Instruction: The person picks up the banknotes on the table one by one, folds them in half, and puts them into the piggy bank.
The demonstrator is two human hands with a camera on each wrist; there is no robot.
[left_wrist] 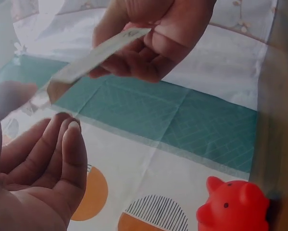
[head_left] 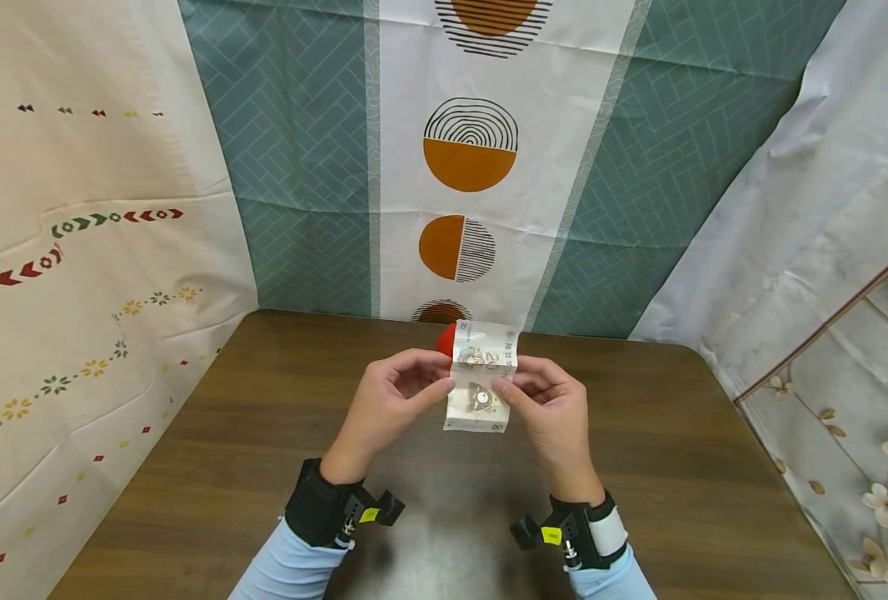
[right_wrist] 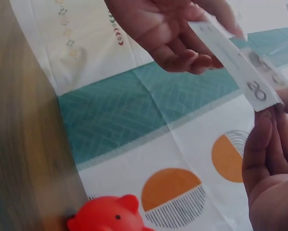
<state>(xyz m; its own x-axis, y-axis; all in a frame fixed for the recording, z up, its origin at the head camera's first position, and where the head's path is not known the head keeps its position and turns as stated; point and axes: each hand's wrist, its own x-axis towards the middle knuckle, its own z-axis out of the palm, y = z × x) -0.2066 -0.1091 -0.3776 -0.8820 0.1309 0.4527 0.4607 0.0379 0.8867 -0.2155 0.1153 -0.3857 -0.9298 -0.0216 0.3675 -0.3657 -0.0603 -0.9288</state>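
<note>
A creased banknote (head_left: 480, 367) marked 20 is held up over the table between both hands, its surface bent along folds. My left hand (head_left: 390, 398) pinches its left edge, thumb in front and fingers behind. On the opposite edge, my right hand (head_left: 552, 408) grips the note the same way. The right wrist view shows the printed 20 on the folded strip of the banknote (right_wrist: 230, 65) near the right fingertips. A red pig-shaped piggy bank (left_wrist: 235, 207) stands beyond the hands; in the head view the note covers most of it.
The brown wooden table (head_left: 264, 433) reaches back to a hanging cloth (head_left: 309, 167) with green sides and orange circles. A cream patterned cloth (head_left: 99, 275) hangs at the left, and a white floral cloth (head_left: 849, 433) at the right.
</note>
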